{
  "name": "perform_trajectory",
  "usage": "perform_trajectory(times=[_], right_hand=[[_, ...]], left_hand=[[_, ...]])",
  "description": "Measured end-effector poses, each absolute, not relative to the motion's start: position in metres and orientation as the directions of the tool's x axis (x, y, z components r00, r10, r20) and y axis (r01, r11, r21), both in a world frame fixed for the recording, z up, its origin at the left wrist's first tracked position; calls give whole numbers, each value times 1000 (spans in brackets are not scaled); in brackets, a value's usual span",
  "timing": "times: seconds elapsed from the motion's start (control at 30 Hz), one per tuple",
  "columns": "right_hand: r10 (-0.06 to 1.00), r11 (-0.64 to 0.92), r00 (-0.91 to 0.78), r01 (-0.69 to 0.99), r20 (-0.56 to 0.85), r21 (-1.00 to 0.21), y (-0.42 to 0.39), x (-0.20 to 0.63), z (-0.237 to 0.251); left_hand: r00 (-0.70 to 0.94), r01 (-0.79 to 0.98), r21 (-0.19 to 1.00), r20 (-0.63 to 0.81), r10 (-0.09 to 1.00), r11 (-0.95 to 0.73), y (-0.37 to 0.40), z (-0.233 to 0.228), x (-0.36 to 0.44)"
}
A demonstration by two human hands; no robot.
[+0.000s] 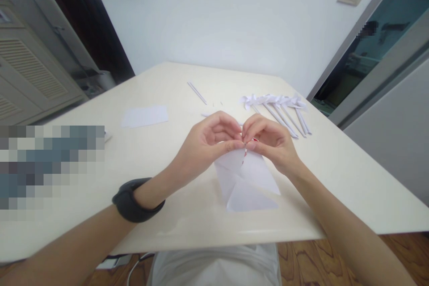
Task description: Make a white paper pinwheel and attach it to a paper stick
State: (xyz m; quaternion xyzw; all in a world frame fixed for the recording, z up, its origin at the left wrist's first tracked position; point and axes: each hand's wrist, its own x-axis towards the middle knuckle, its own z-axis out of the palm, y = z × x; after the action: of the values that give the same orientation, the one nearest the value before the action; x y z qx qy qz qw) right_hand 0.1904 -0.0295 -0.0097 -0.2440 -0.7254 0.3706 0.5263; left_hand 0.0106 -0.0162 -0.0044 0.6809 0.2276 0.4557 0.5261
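My left hand (209, 140) and my right hand (268, 140) meet over the middle of the cream table (167, 214), fingertips pinched together on the top of a folded white paper piece (246, 183). The paper fans out below my fingers in pointed flaps and rests on the table. A small red thing shows between my fingertips; I cannot tell what it is. A dark band (136, 201) sits on my left wrist.
A row of several finished white paper pinwheels on sticks (281, 107) lies at the right rear. A flat white sheet (145, 116) lies at the left, and a thin white stick (197, 93) lies farther back. A blurred patch covers the left edge.
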Motion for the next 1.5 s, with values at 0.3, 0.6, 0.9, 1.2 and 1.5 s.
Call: perform_trajectory(times=[0.3,0.6,0.9,1.2,1.5], right_hand=[[709,633,-332,-90,622,-769,-27,191,-12],[707,620,-338,-126,621,-774,-28,191,-12],[718,613,-332,-117,612,-782,-29,191,-13],[699,685,-268,-15,663,-728,-36,186,-10],[730,656,-275,23,626,-755,-30,192,-9]], left_hand=[[509,-223,919,394,765,-325,-14,-5,11],[515,-234,924,381,767,-302,-14,-6,12],[529,-243,933,356,770,-265,-12,-5,12],[521,-251,932,358,775,-263,-14,-5,12],[531,-207,951,307,790,-231,-14,-4,12]])
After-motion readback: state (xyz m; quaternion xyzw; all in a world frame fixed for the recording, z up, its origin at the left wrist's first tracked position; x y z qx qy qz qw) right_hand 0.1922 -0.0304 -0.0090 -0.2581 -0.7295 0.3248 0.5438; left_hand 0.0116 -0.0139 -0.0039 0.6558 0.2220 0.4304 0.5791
